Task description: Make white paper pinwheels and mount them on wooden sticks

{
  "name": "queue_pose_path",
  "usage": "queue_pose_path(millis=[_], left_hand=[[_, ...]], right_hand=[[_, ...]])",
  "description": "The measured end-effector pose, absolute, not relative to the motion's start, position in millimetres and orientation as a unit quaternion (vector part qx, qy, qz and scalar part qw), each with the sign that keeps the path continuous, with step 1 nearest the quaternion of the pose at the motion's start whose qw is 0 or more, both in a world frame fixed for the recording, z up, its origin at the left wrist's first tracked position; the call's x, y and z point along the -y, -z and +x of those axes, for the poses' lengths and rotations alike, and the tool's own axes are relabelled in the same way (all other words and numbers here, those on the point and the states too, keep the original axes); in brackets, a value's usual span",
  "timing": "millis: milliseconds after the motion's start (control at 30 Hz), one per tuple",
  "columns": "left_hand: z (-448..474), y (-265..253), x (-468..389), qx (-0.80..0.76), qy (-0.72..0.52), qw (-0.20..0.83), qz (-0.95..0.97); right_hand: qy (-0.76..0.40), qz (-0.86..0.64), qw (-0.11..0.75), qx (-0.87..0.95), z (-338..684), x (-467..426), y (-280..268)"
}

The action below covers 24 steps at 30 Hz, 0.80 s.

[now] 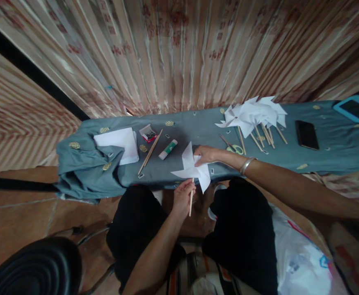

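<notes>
Over the near edge of the grey cloth-covered counter [182, 130], my left hand [183, 195] gripped the thin pale wooden stick [191, 205] of a white paper pinwheel [188, 165]; my right hand [206, 155] pinched its right side. Apparently I was joining them; the next move called for steadiness.
</notes>
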<state>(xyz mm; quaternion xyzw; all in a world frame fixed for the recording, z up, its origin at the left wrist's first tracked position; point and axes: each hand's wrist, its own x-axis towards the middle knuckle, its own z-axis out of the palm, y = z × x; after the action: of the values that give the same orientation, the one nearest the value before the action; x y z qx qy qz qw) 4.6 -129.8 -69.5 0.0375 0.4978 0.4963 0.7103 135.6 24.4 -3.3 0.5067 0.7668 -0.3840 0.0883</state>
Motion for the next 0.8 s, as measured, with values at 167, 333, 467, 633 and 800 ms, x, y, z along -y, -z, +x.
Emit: queue_pose_path(millis=[167, 333, 467, 633, 800], left_hand=[[6, 66, 133, -0.467, -0.46, 0.754, 0.041], [8, 69, 136, -0.446, -0.464, 0.762, 0.072], [8, 71, 137, -0.449, -0.462, 0.761, 0.08], [8, 71, 137, -0.457, -0.449, 0.765, 0.068], [11, 73, 138, -0.463, -0.453, 0.76, 0.058]], right_hand=[[0.387, 0.492, 0.095, -0.774, 136, -28, 4], [0.398, 0.47, 0.1, -0.781, 138, -31, 6], [0.401, 0.467, 0.101, -0.781, 138, -32, 7], [0.398, 0.492, 0.11, -0.767, 136, -34, 5], [0.381, 0.488, 0.14, -0.773, 136, -39, 9]])
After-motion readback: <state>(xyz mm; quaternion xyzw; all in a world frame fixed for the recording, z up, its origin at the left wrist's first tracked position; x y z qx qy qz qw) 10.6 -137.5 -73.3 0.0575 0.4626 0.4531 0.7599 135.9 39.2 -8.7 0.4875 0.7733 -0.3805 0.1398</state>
